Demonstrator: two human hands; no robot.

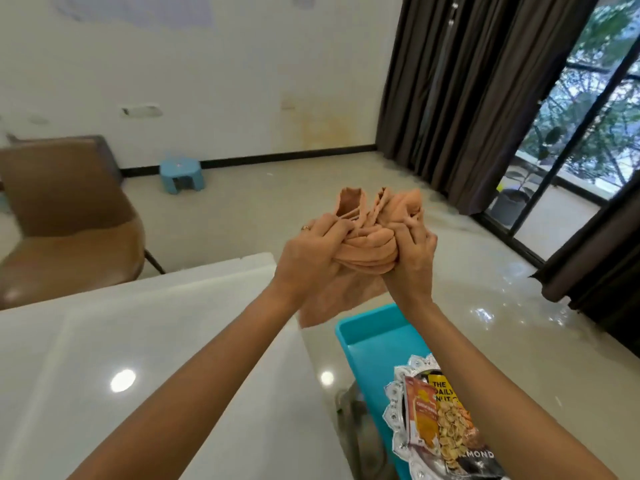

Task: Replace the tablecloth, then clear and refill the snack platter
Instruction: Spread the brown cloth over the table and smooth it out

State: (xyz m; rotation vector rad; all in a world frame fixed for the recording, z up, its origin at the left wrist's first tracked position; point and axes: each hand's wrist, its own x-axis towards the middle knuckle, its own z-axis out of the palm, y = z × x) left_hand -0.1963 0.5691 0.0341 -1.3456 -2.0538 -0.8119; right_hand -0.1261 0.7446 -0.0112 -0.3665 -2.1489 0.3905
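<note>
Taking the white table (pixel 114 341) as the landmark: beyond its far left edge stands a brown chair (pixel 65 223), and further back by the wall a small blue stool (pixel 180 174) sits on the floor. The table top itself is bare and glossy, with no cloth on it. Above and just past the table's far right corner, both hands are raised together with a bunched peach tablecloth (pixel 367 237) between them. The left hand (pixel 308 251) is closed on the cloth's left side, fingers dug into the folds; the right hand (pixel 414 251) is clamped on its right side, touching the same bundle, and a loose tail of fabric hangs below the wrists. The cloth looks light, soft and limp, so it should slump and tangle rather than keep a shape; to spread it, the sensible hold is probably two corners or one hemmed edge, found by working through the folds, not the wad in the middle. To the right of the table, low and close to the person, a teal tray (pixel 363 337) carries a silver snack platter (pixel 394 410) with nut packets (pixel 446 424) lying on it, partly hidden by the right forearm. The packets look light and crinkly.
</note>
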